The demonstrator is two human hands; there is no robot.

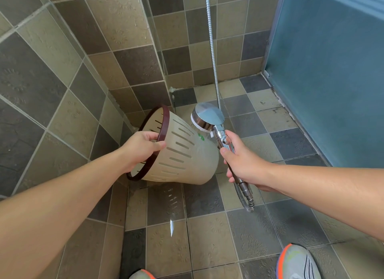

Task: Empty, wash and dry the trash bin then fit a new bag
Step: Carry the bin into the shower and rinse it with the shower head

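cream slotted trash bin, dark brown rim, tipped sideways above the floor.

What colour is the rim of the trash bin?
Dark reddish brown rim, seen in the head view.

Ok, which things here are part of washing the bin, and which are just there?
In use: cream slotted plastic bin with dark brown rim, left hand, chrome shower head, right hand, metal hose.
Just there: grey-and-orange shoes, frosted blue door.
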